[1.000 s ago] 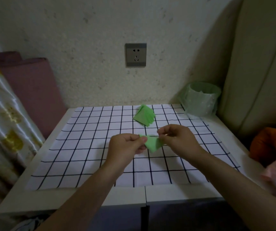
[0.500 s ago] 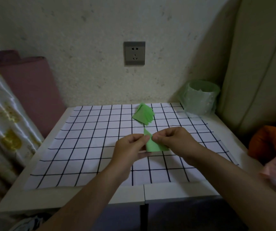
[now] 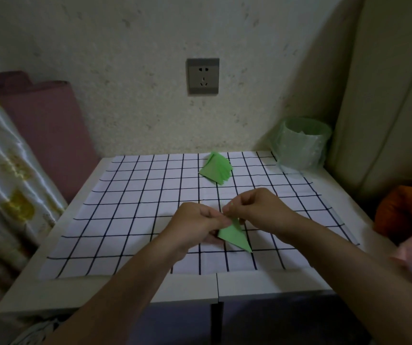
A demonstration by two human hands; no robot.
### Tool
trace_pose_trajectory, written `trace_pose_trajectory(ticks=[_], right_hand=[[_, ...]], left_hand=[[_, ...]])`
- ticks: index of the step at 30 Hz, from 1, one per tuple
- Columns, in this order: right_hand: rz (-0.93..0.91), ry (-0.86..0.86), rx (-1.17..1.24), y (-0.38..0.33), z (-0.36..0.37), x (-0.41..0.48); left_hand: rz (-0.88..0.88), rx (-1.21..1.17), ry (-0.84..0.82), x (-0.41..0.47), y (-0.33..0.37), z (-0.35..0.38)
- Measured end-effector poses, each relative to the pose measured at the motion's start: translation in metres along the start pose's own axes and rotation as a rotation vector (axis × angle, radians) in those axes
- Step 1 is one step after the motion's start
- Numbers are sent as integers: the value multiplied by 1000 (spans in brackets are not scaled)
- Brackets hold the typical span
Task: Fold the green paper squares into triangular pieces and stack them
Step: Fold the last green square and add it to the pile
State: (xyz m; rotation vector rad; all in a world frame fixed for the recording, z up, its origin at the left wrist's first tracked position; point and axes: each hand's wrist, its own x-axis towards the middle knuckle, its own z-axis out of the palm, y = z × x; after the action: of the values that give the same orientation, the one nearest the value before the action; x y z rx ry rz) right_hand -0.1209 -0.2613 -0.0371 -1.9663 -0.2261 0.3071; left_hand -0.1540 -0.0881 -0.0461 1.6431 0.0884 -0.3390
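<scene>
A folded green paper piece (image 3: 234, 235) hangs between both hands just above the checkered cloth (image 3: 125, 220), its long point aimed down and to the right. My left hand (image 3: 197, 224) pinches its upper left edge with thumb and fingers. My right hand (image 3: 257, 210) pinches the top corner from the other side; the fingertips of the two hands nearly touch. The paper's upper part is hidden by my fingers. A fanned stack of green paper (image 3: 216, 170) lies on the cloth near the back edge, well beyond both hands.
A small bin lined with a green plastic bag (image 3: 302, 143) stands at the table's back right corner. The white table (image 3: 125, 292) abuts the wall with a socket (image 3: 202, 76). Curtain and pink roll at left; cushion and orange object (image 3: 404, 207) at right.
The paper piece has swung from pointing up between my hands to hanging down and right. Both hands have drawn closer together and stayed over the cloth's middle.
</scene>
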Motion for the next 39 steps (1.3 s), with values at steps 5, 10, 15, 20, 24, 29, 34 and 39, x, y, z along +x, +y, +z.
trace_pose_trajectory(ticks=[5,10,15,20,24,29,34,39], right_hand=[[23,-29,74,-3,-5,0],[115,63,211,-1,-11,2],[146,67,189,1,-9,2],[110,-20,219,1,-9,3],[-18,-35,47,3,-13,2],[-483,187,-345,29,-8,11],[-856,195,-760,60,4,11],[-839,74,-845,70,9,7]], left_hand=[[-11,29,-21,0,0,-1],[-6,117,-37,-3,3,-7],[60,201,-10,-3,3,-10],[173,338,63,2,-3,-16],[548,756,252,9,-13,-29],[1006,1031,283,25,-25,-48],[1035,1191,236,28,-48,-47],[896,1139,39,14,-66,-27]])
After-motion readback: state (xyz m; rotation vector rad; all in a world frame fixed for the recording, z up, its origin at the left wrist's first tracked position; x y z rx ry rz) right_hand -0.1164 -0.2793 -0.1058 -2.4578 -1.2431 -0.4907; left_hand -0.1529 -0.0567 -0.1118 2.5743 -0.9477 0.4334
